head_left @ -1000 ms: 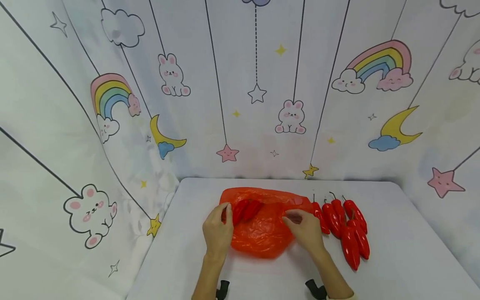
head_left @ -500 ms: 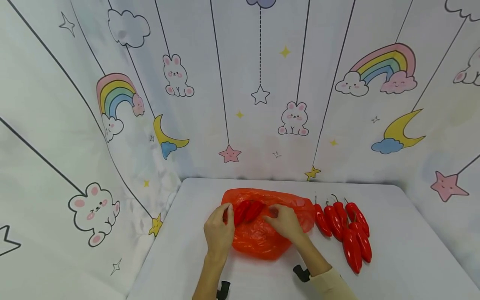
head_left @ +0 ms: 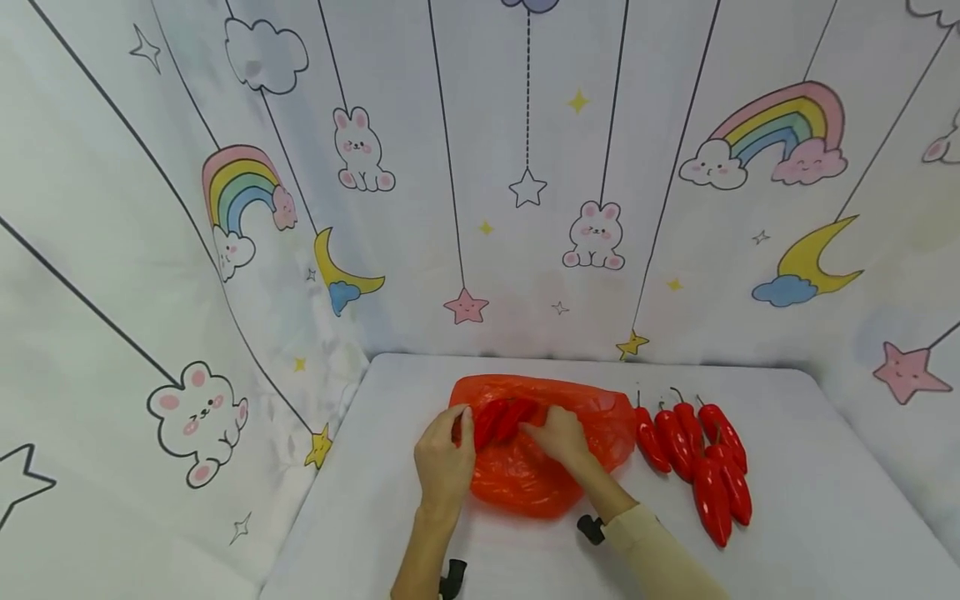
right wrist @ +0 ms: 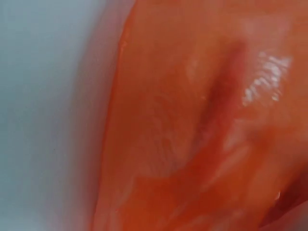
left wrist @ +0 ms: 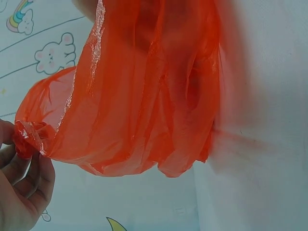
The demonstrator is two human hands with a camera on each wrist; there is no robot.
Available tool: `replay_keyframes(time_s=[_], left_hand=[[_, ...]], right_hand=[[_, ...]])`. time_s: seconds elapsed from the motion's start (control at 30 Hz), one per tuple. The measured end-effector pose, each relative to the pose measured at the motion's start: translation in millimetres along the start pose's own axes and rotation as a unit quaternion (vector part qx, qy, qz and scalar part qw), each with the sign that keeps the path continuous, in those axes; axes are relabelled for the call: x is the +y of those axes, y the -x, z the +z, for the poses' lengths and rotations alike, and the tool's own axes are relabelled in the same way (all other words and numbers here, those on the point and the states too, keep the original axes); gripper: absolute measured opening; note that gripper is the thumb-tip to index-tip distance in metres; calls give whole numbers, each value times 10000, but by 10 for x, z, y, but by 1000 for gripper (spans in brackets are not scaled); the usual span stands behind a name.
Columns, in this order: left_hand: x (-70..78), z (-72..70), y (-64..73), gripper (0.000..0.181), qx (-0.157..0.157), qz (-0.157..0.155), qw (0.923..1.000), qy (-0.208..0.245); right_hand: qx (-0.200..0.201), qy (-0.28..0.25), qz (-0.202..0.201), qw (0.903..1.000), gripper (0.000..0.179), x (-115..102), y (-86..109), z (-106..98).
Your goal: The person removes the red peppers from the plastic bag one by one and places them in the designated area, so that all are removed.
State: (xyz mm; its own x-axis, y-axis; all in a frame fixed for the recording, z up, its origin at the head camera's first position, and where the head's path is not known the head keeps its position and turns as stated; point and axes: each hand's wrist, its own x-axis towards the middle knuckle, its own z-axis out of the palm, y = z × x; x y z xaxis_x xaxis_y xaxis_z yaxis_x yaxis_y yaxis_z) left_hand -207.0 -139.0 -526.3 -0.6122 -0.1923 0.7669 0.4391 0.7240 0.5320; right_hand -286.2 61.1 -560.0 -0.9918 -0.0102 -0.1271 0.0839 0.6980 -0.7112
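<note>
A thin red plastic bag (head_left: 525,492) lies on the table with its mouth open upward, and red chili peppers (head_left: 491,421) show inside. My left hand (head_left: 444,454) pinches the bag's left rim; the left wrist view shows thumb and fingers (left wrist: 41,185) on the bunched plastic. My right hand (head_left: 561,437) reaches over the bag's mouth beside those peppers, thumb pointing left toward them. Its other fingertips are hidden, so I cannot tell what they hold. The right wrist view is filled by the blurred bag (right wrist: 154,120), a dark elongated shape showing through.
Several loose red chili peppers (head_left: 712,500) lie in a cluster on the white table (head_left: 810,500), just right of the bag. Behind the table hangs a white cloth (head_left: 420,183) printed with cartoon figures. Black camera mounts (head_left: 591,529) sit at the wrists.
My right hand has moved left, from the bag's right side to beside the peppers inside it. The left hand keeps its hold on the rim. The head view has shifted slightly.
</note>
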Motion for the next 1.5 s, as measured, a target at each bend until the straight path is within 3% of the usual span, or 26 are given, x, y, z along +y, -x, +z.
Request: replay_keyframes(time_s=[0.4,0.53,0.73,0.97,1.1,1.27,1.5], left_hand=[[11,-1,5,17,-97,-63,9999,2],[2,-11,6,17,-152,-119,9998,-7],[-14,-7,13,13,5,68,10000,4],[-15,5,5,12,59,138,9999,-30],[-7,8,0,12,89,159,9998,-21],[-1,4,-7,13,50,119,9999,-3],[-9,-9,-4,15,-26,39,10000,3]], right_hand=[[123,141,98,9998,28,-129,-94,204],[328,330,174,9988,31,-159,-115,302],[600,635,386,9954,43,-189,-147,372],[681,738,551,9934,36,-198,-192,381],[726,729,578,9930,33,-172,-204,365],[784,610,305,9946,32,-150,-196,324],[547,5,381,9978,26,-162,-133,279]])
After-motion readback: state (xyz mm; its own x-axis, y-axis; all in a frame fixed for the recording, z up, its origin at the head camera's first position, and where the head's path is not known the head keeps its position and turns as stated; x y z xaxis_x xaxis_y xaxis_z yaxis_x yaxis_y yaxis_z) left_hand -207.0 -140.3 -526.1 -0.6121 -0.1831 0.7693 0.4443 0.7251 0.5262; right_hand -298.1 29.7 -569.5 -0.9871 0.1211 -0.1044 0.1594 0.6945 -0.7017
